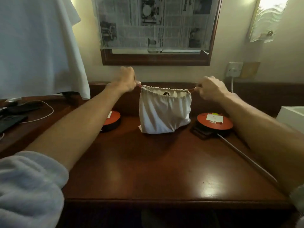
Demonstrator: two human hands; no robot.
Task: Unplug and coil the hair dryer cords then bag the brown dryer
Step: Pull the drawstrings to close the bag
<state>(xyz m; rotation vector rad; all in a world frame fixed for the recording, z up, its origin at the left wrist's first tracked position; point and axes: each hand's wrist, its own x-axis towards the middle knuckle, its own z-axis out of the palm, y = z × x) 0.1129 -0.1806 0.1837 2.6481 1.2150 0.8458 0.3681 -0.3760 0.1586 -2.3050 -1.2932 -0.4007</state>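
Left hand [126, 79]: curled, the drawstring end at the left corner of the bag's mouth is pinched between its fingertips.
Right hand [209, 89]: curled likewise, the drawstring end at the right corner is pinched.
Drawstring [191, 90]: reddish-brown, seen as a short length at each corner, pulled outward toward each grip.
Cloth bag [164, 112]: white, hung between the two grips, its mouth gathered into pleats but not fully drawn; its base is rested on the wooden desk [156, 170] straight below the grips.
Brown dryer: something dark [166, 93] is glimpsed inside the mouth, midway between the grips; whether it is the dryer cannot be told.
Left disc [112, 120]: red-topped, set on the desk below and just outside the left grip, partly hidden by the forearm.
Right disc [214, 123]: red-topped with a white label, set on a dark base below the right grip.
Wall socket [234, 69]: above and beyond the right grip, with a white plug and cable seated in it.
Mirror [156, 30]: covered with newspaper, hung above both grips.
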